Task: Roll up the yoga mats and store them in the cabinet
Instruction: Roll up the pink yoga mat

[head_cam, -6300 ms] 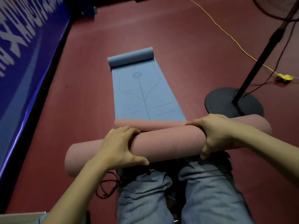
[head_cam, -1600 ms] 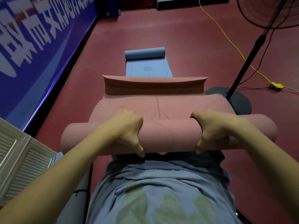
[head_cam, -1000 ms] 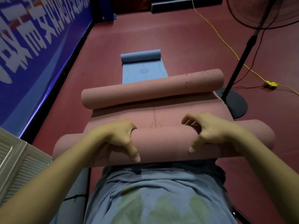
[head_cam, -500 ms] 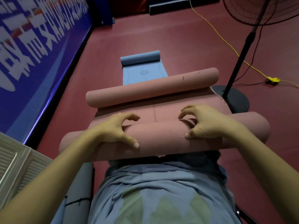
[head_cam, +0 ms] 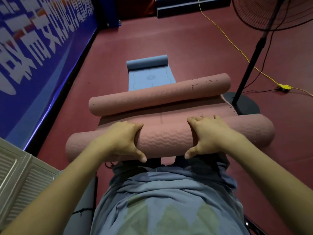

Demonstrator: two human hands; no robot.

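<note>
Since half a second ago I see both hands have dropped from a clawed, fingertips-up pose to a full wrap over the near roll, thumbs tucked under its near side.

The pink mat (head_cam: 169,141) lies across my view, its long axis running left to right, the right end a little farther from me than the left. It is rolled from both ends: the near roll sits in front of the person's waist, the far roll (head_cam: 159,94) lies roughly parallel beyond it, and a short flat stretch joins the two on the red floor (head_cam: 169,39).

Going from the left: a white louvred cabinet door (head_cam: 18,180) sits at the lower left edge, with a blue banner wall (head_cam: 33,39) above it. The left hand (head_cam: 120,141) is closed around the near roll left of centre, fingers over the top, thumb underneath. The right hand (head_cam: 210,134) grips it the same way right of centre; bare mat shows between them.

Beyond the far roll a blue mat (head_cam: 149,73) runs lengthwise away from me, its far end curled into a small roll. At the right a fan stand (head_cam: 243,106) has its round base touching or just beside the pink mat's right edge; I cannot tell which. A yellow cable (head_cam: 237,48) crosses the floor behind it.
</note>
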